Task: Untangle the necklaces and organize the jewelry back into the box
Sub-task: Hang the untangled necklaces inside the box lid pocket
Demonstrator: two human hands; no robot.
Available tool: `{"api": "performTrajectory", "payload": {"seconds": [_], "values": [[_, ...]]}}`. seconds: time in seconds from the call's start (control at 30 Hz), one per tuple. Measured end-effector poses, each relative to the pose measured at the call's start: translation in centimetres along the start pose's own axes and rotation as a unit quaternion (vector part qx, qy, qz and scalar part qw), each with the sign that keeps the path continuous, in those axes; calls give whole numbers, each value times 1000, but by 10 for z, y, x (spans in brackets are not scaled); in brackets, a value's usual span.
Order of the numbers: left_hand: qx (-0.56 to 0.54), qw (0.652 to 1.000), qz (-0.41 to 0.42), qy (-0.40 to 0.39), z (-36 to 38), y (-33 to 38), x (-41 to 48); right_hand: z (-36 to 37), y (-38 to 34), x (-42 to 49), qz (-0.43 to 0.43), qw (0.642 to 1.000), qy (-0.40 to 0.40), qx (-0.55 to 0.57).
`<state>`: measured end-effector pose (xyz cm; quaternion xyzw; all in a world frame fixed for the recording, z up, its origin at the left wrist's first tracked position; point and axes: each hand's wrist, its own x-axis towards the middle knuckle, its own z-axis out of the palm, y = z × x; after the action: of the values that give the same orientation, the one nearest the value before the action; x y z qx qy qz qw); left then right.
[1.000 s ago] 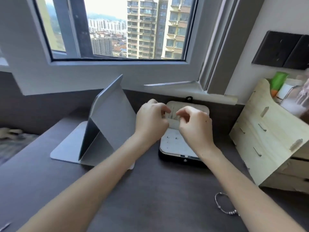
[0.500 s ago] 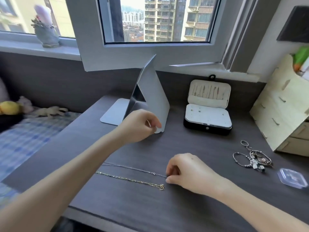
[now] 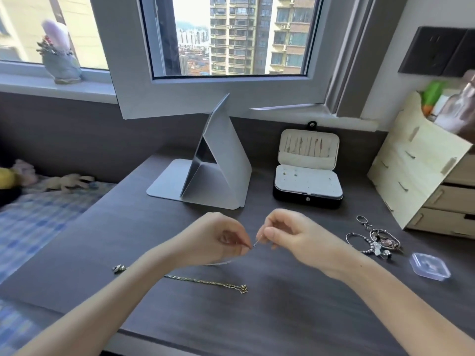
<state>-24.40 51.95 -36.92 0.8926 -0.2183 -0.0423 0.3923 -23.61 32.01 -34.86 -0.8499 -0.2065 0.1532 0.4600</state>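
1 thin silver chain [image 3: 254, 244] is pinched by both hands and held above the desk [image 3: 257, 319]; the left hand [image 3: 214, 240] is clamped on it with thumb and forefinger, the right hand [image 3: 298, 238] likewise, the 2 pinches close together; the slack is blurred where it is trailed under the left wrist. 1 gold chain [image 3: 205, 281] of twisted links is laid straight on the desk below the hands; its left end is covered by the left forearm, and a small knot-like piece is seen at its right end. 1 small metal charm [image 3: 118, 269] is set left of that forearm; what it is joined to cannot be told.

The jewelry box [image 3: 308, 199], rounded, black-shelled and pale-lined, is stood open at the back of the desk; fine chains are hung in a row in the upright lid, and a few studs are dotted on the flat white insert; the round snap on its front is too small to be read.

A heap of bracelets [image 3: 375, 241], beaded and wire, is piled right of the right hand; 1 clear plastic case [image 3: 429, 265] is placed just beside it. A folded grey stand [image 3: 221, 165] is set left of the box; a pale wooden drawer unit [image 3: 421, 170] with slotted joints is placed on the right. The desk is dark and wood-grained.
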Motion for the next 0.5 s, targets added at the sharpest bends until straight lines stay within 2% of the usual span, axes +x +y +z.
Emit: {"api": "performTrajectory", "payload": {"seconds": [0.1,0.27,0.5], "values": [[-2,999,20,27,4,5,9,-8,-5,-2,-17,999,12,49],[27,994,54,88,11,21,23,-22,-13,-6,-43,996,45,57],[-27,995,38,91,2,43,40,-45,-18,-12,-55,987,96,115]]}}
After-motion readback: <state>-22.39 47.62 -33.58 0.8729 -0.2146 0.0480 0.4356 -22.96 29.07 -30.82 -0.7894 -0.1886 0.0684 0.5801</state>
